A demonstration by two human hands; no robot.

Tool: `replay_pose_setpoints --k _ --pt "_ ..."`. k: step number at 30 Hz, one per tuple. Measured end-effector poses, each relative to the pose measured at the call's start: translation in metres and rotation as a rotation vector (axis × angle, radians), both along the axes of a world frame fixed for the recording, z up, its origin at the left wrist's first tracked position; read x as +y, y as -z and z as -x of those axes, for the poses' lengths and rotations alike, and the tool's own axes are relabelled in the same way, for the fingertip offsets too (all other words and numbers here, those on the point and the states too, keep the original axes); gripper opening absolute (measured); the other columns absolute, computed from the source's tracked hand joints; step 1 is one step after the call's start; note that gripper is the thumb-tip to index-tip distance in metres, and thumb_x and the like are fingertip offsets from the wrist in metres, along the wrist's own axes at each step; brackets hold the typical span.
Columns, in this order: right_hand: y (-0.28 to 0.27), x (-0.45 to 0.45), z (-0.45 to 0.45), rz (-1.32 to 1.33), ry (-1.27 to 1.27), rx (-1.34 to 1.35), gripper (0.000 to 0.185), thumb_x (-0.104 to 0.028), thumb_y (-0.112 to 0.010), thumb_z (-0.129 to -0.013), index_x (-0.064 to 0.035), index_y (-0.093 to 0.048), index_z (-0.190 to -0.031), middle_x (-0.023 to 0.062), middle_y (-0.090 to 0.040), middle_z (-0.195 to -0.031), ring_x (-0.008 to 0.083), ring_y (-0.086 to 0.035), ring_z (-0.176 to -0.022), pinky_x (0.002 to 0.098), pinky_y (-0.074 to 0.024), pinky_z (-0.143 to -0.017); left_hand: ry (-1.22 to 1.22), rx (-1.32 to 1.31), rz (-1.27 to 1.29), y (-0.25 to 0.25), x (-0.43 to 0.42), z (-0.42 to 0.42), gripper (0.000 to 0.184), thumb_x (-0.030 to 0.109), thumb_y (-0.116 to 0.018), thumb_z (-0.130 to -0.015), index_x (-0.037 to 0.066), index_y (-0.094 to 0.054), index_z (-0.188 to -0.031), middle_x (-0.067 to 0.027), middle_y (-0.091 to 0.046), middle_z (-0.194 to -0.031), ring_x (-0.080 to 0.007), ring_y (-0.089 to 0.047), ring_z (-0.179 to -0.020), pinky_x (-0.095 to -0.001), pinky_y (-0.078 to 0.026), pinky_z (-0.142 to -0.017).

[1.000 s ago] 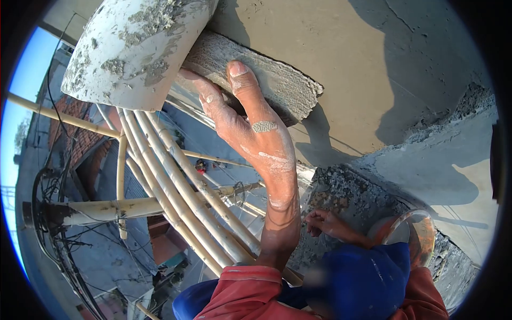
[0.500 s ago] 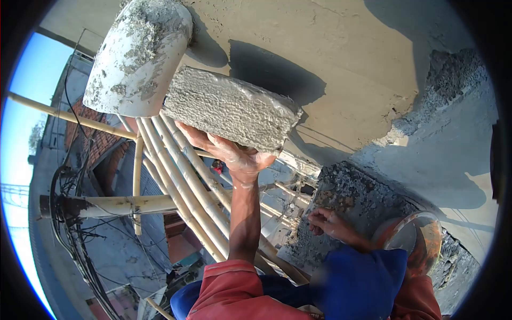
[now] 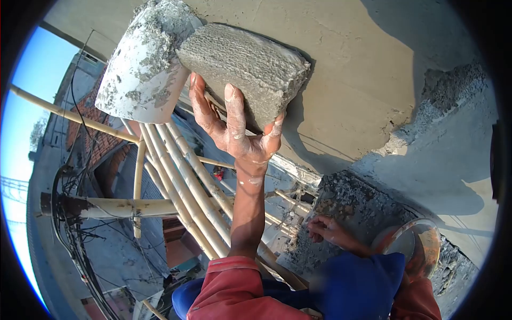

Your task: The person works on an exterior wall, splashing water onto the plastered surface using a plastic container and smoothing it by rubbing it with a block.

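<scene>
A rough grey block (image 3: pixel 245 64) lies against the plastered wall (image 3: pixel 362 80), beside the open end of a mortar-spattered white pipe (image 3: pixel 138 69). My left hand (image 3: pixel 240 128) holds this block from below, with fingers along its lower side and pale smears on the skin. The block's textured broad face points up and outward. Lower right, my right hand (image 3: pixel 324 230) is curled closed over the rubble-strewn ledge (image 3: pixel 352 202), with no object visible in it. Near its forearm stands a round, mortar-stained bucket (image 3: pixel 426 242).
Several bamboo poles (image 3: pixel 186 181) run below the left arm, crossed by a thicker horizontal pole (image 3: pixel 122 208). Black cables (image 3: pixel 80 250) hang at the left, above roofs far below. Blue cloth (image 3: pixel 362 285) shows at the bottom. Rough, broken plaster (image 3: pixel 453 88) is at the right.
My left hand has shifted from the block's edge to its underside. The block first came away from the wall and tipped, then rose toward the pipe. My right hand has stayed nearly still.
</scene>
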State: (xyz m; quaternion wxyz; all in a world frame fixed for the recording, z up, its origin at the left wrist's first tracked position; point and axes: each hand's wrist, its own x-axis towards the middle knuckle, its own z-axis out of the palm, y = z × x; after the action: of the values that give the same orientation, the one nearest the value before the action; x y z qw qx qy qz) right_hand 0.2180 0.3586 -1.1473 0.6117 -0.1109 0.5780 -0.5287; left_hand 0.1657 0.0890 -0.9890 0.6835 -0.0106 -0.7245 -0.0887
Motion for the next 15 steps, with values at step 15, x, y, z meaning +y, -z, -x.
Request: replay_pose_setpoints --k 15 --pt "-0.007 0.001 -0.004 0.021 0.040 -0.025 0.019 -0.019 -0.056 -0.090 -0.0018 -0.055 -0.098 0.0033 -0.059 -0.076 0.0089 -0.056 -0.065 0.0242 -0.0474 -0.059 0.232 0.119 -0.941 0.056 -0.023 -0.006 0.064 0.029 -0.051 -0.092 -0.006 -0.023 -0.137 -0.0213 -0.031 -0.136 -0.0238 -0.044 -0.115 -0.0326 -0.035 -0.096"
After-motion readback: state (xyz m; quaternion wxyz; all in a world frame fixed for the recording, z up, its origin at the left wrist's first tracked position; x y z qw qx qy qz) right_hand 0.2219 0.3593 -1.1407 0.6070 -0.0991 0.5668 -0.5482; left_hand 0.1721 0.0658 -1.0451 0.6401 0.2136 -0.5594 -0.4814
